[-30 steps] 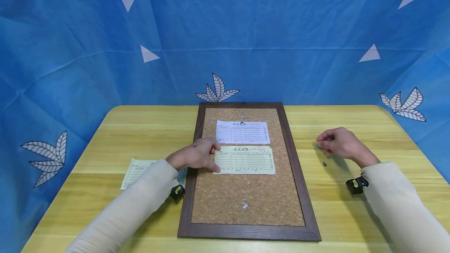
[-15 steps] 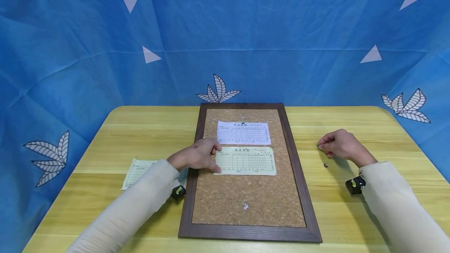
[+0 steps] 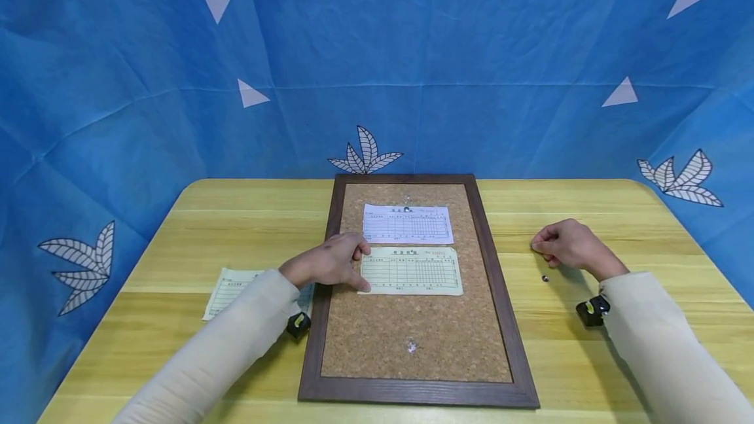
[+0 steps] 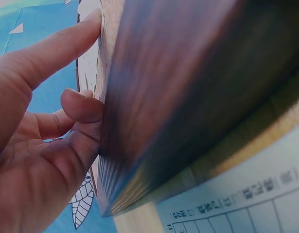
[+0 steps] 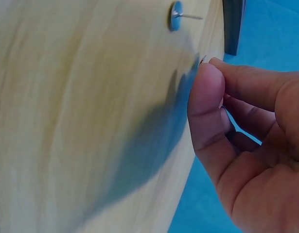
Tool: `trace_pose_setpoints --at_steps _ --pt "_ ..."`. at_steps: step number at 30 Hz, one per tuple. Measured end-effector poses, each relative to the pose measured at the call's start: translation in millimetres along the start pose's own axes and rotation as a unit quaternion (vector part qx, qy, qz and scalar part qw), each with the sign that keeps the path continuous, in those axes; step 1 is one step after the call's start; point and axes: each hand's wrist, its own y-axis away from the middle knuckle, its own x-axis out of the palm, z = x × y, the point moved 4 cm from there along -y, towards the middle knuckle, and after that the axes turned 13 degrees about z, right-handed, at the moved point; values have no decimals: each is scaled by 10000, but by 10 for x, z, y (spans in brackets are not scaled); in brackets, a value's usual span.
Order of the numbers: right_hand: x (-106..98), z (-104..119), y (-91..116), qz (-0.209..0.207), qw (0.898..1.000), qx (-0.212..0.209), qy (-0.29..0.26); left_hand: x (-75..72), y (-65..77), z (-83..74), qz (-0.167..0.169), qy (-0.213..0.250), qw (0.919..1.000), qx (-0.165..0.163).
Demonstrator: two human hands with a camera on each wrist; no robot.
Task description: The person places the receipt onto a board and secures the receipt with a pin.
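Note:
In the head view, my left hand point(image 3: 330, 260) rests over the left part of the corkboard point(image 3: 412, 326), thumb and fingertips on the left edge of a pale green receipt slip point(image 3: 410, 273). The left wrist view shows those fingers point(image 4: 57, 53) beside the dark wooden frame point(image 4: 159, 73). Right of the board, my right hand point(image 3: 571, 246) pinches a small thumbtack point(image 5: 202, 59) between thumb and index finger, just at the tabletop; only a bit of it shows. A second thumbtack point(image 5: 176, 15) lies nearby on its head, point up.
Above the green slip, a white slip point(image 3: 406, 226) is pinned to the board with a tack point(image 3: 406, 209). Another green slip point(image 3: 230, 286) lies on the table point(image 3: 247, 214) left of the board, partly under my left forearm. A blue patterned cloth point(image 3: 377, 51) hangs behind.
My right fingertips have drawn together on the thumbtack, which showed more between them a second ago. My left hand and the slips have stayed in place.

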Motion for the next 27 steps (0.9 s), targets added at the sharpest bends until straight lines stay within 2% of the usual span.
trace_pose_setpoints --at_steps 12,19,27 --pt "18 142 -25 141 9989 -146 -413 2 -5 2 -30 -23 10000 26" --pt "57 219 -53 154 9988 -226 -396 4 -6 14 11 -15 10000 75" --pt "57 351 -82 -48 9984 -473 -302 2 -1 15 50 77 9999 97"
